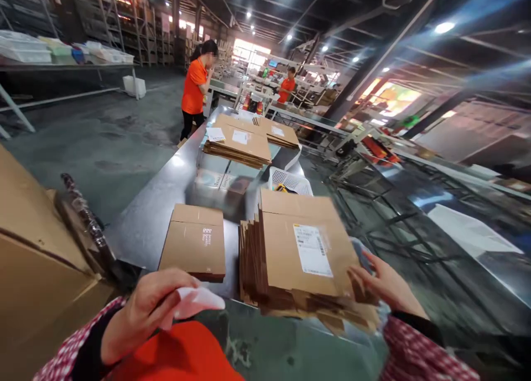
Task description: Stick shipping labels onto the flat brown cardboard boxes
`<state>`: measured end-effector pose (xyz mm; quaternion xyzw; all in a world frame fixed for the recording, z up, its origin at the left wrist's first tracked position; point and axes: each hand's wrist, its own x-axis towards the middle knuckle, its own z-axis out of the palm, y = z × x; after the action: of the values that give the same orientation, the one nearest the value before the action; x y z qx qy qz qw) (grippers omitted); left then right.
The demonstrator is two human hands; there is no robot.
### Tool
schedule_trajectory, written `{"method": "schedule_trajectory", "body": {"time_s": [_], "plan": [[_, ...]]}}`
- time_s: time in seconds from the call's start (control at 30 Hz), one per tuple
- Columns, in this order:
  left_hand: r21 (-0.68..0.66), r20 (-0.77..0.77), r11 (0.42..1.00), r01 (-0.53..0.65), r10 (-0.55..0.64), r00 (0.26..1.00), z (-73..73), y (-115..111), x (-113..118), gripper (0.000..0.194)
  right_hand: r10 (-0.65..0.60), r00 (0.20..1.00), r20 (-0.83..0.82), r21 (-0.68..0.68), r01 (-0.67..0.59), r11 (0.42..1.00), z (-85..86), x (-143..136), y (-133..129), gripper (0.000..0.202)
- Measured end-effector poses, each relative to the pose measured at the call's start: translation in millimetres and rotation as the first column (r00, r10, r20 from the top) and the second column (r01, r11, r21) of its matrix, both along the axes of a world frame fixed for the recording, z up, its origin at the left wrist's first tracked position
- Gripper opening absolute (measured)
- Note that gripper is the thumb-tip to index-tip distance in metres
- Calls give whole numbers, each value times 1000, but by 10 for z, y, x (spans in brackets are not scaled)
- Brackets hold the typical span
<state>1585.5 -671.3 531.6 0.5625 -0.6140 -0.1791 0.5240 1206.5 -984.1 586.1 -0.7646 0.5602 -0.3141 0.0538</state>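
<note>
Cartons [282,259] on metal table [143,226], warehouse floor [136,135]

A stack of flat brown cardboard boxes [282,215] has uneven edges and a white rectangular printed label [313,251] on top; left of the stack, a curled white paper slip [197,302] is held.

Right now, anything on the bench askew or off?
Mildly: the tall carton stack by the right hand is ragged, with layers fanned at its left side and loose flaps jutting from its near edge. The shorter stack beside it looks much squarer. No spill visible.
</note>
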Motion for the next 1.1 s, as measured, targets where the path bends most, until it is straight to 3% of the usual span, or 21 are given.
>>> {"method": "schedule_trajectory", "body": {"time_s": [0.07,0.1,0.13,0.17,0.23,0.27,0.3,0.33,0.37,0.43,0.47,0.5,0.6,0.63,0.8,0.87,0.93,1.0,1.1], "plan": [[-2,-24,999,44,-44,999,186,-24,-98,29,135,988,72,45,-139,989,-131,323,306,68],[5,-42,998,59,-59,997,265,-32,-145,33,309,938,160,101,-327,940,-230,577,542,71],[19,-58,997,69,-68,996,330,-36,-186,38,522,789,326,117,-581,805,-344,865,801,78],[33,-69,997,69,-66,995,380,-38,-215,43,676,595,435,192,-795,576,-468,1165,1055,85],[69,-87,998,8,-2,996,420,-33,-215,49,739,292,607,278,-949,146,-714,1701,1471,75],[76,-95,996,-49,56,994,405,-28,-181,51,686,207,697,297,-955,-13,-824,1900,1611,62],[80,-98,990,-115,123,988,366,-21,-125,50,626,158,764,300,-945,-129,-922,2038,1705,50],[84,-89,976,-201,208,974,306,-9,-54,49,565,137,814,294,-936,-196,-1004,2117,1761,41],[89,-68,947,-309,315,947,228,8,20,46,518,140,844,286,-934,-214,-1070,2146,1786,34],[100,-12,847,-523,526,850,37,60,134,45,484,168,859,269,-952,-147,-1155,2114,1787,24],[110,3,810,-576,579,815,-66,91,154,48,484,189,854,260,-962,-84,-1180,2086,1780,22],[132,1,808,-574,579,815,-167,120,145,51,488,214,846,254,-967,-17,-1200,2065,1779,21],[289,-113,912,-291,334,936,-424,149,-17,53,509,278,815,248,-960,127,-1276,2090,1832,18],[331,-163,917,-221,287,944,-491,131,-86,50,509,304,805,256,-953,163,-1321,2122,1864,18],[384,-343,868,-316,451,824,-744,-44,-234,31,462,471,752,388,-882,267,-1605,2258,1934,31],[391,-428,889,-239,406,808,-819,-84,-205,30,473,521,710,399,-852,339,-1641,2282,1877,42],[397,-486,906,-147,343,804,-873,-99,-164,31,537,531,655,363,-845,393,-1610,2309,1802,37],[415,-471,903,-115,321,822,-915,-110,-122,31,593,528,608,346,-848,401,-1555,2350,1752,23],[464,-350,868,-179,365,863,-998,-150,-58,32,572,572,588,366,-818,443,-1551,2436,1767,24]]}}
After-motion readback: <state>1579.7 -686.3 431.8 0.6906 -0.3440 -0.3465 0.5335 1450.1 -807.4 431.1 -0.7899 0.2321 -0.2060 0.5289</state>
